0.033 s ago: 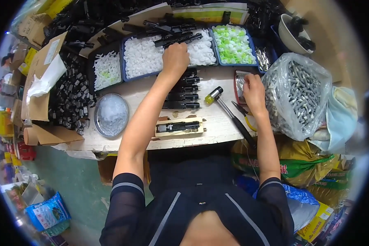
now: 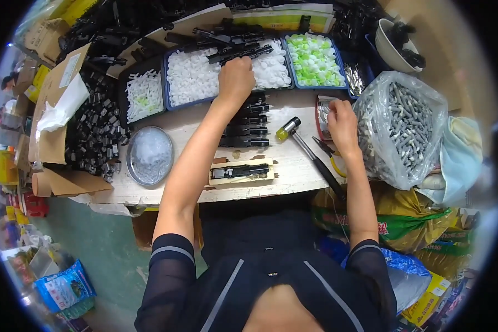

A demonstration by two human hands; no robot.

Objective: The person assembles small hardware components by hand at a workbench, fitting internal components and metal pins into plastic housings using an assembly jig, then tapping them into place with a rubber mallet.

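My left hand [image 2: 236,82] is closed at the near edge of a blue tray of small white plastic pieces [image 2: 191,77]. It is right against a long black mechanism part [image 2: 240,53] lying across the tray, and its fingertips are mostly hidden. My right hand [image 2: 342,119] is closed at a small red-rimmed box [image 2: 320,124] with shiny pieces in it; what its fingers pinch is too small to name. Nearer me, a black and grey mechanism [image 2: 240,171] lies in a pale wooden fixture [image 2: 214,163]. Several similar black parts [image 2: 249,131] lie in a column beyond it.
A hammer [image 2: 315,157] and yellow-handled pliers [image 2: 336,163] lie beside my right forearm. At right stands a clear bag of grey pins [image 2: 406,127]. A round dish [image 2: 150,156] and a carton of black metal pieces [image 2: 94,124] are at left. A green-and-white-piece tray [image 2: 315,61] is behind.
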